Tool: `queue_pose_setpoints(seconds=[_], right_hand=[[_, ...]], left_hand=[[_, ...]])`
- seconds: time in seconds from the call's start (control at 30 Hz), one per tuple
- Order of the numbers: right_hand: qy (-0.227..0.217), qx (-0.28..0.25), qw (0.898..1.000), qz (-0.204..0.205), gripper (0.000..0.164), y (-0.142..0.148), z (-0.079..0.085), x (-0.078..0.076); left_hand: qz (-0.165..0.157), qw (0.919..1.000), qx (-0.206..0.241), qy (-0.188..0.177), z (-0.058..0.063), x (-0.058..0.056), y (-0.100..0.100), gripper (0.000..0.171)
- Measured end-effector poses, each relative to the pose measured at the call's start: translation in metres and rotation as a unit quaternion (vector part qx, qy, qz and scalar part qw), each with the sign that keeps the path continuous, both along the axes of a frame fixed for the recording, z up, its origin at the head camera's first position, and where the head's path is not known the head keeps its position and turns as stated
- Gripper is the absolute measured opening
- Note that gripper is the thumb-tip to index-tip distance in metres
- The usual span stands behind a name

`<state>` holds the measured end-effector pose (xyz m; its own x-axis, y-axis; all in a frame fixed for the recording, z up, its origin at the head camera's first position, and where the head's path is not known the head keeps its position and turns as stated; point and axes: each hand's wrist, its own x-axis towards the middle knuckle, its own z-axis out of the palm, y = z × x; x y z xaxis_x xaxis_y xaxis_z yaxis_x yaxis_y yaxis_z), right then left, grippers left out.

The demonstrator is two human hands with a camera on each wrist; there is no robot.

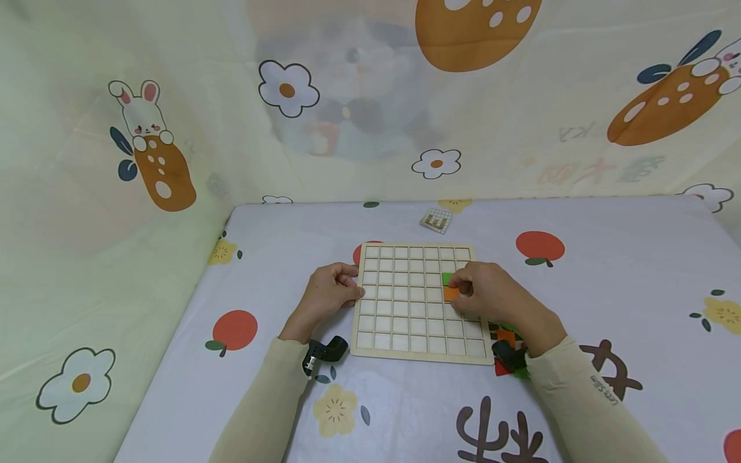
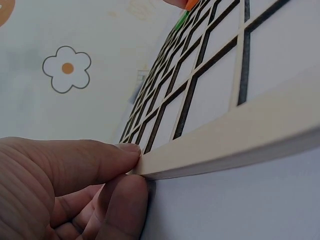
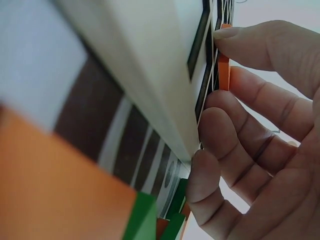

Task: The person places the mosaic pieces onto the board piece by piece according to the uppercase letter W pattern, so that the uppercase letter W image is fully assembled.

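Observation:
A pale wooden grid board (image 1: pixel 422 356) lies in front of me, its square cells mostly white. My left hand (image 1: pixel 325 296) pinches the board's left edge between thumb and finger, as the left wrist view shows up close. Over the right part of the grid, my right hand (image 1: pixel 500 299) pinches an orange square tile (image 1: pixel 450 294) by its edges. In the right wrist view this orange tile (image 3: pixel 224 75) stands right at the grid between thumb and forefinger, the other fingers curled below. A green tile (image 1: pixel 446 279) sits in the cell just behind it, partly covered by my fingertips.
Loose orange, green and red tiles (image 1: pixel 506 337) lie beside the board's right edge, partly hidden under my right wrist. Behind the board is a small card (image 1: pixel 436 220) with a printed grid pattern. A patterned cloth covers the table, and a curtain (image 1: pixel 359 128) hangs at the back.

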<state>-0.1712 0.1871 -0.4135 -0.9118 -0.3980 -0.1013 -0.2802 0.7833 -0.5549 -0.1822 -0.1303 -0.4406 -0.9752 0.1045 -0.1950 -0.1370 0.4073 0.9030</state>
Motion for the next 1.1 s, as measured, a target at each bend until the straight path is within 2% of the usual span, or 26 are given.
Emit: queue_pose_setpoints(seconds=[0.73, 0.9, 1.1], right_hand=[[0.003, -0.009, 1.0, 0.004, 0.02, 0.0, 0.001, 0.002], [0.004, -0.03, 0.999, -0.019, 0.023, 0.005, 0.004, 0.008], [0.04, -0.048, 0.996, -0.068, 0.025, 0.023, 0.009, 0.016]], left_hand=[[0.003, 1.0, 0.0, -0.006, 0.0, 0.0, 0.0, 0.036], [0.005, 0.9999, 0.001, -0.009, 0.0, 0.0, 0.0, 0.036], [0.003, 1.0, -0.003, -0.008, 0.0, -0.001, 0.0, 0.035]])
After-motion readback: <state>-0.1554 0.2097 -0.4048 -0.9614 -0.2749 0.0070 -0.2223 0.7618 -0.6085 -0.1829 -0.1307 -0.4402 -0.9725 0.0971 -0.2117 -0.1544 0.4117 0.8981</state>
